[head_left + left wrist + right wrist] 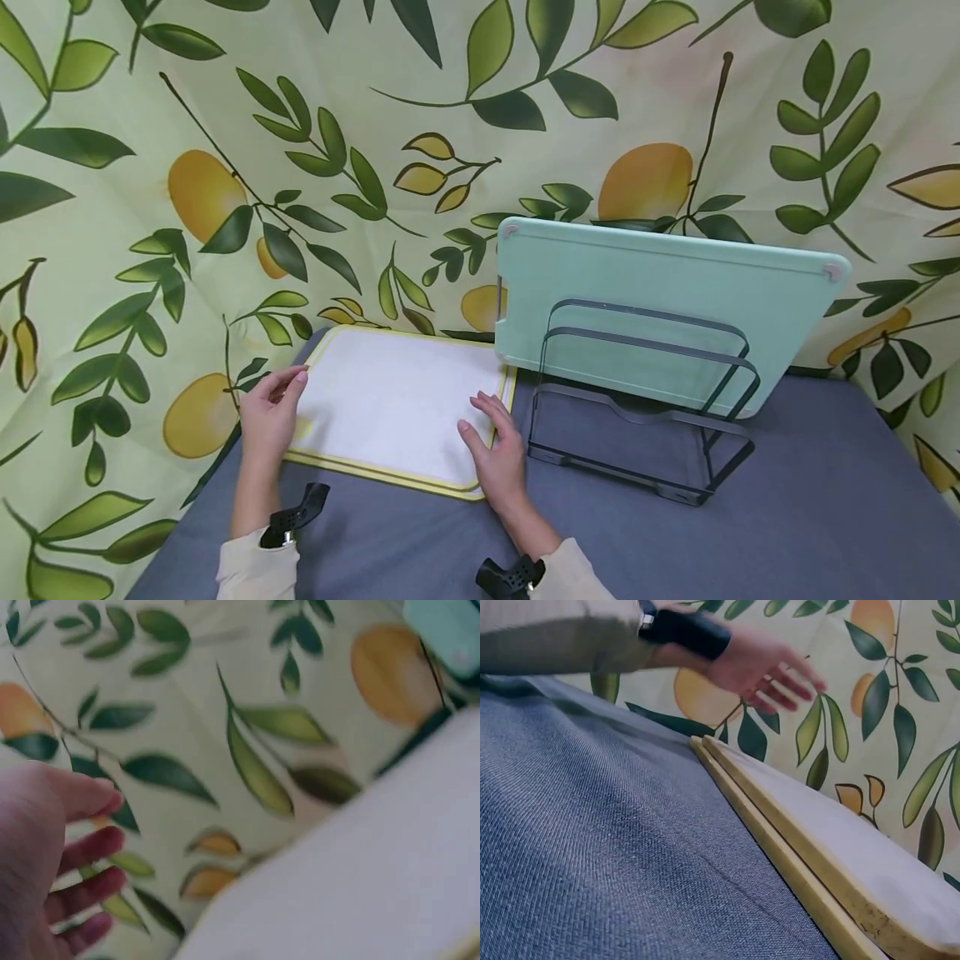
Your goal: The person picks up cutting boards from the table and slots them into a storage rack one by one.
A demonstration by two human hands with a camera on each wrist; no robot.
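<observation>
So the white board (397, 404) is lying flat on top of a lower board (776, 851), both yellow-rimmed, edges not quite lined up. Left hand (272, 410) is at its 9 o'clock edge, fingers slightly bent with gaps between them, nothing pinched. Right hand (498, 454) is around 4 o'clock, fingers loosely bent, thumb held apart, holding nothing. Can't tell if it's touching the rim.

Main worry, imo: the top one could skate off the lower one if just one side gets pushed, since they're only stacked. Fingers hooking just the upper rim could also leave the lower board behind.

Further out, the rack (648, 344) sits at 3 o'clock, and the green board (645, 279) is tilted up behind its hoops toward 2 o'clock. Its near bottom corner looks really close to the white one's corner, so a shove that way might bump it and tip it. The cloth-covered worktop (825, 483) could also ruck up under a drag.
</observation>
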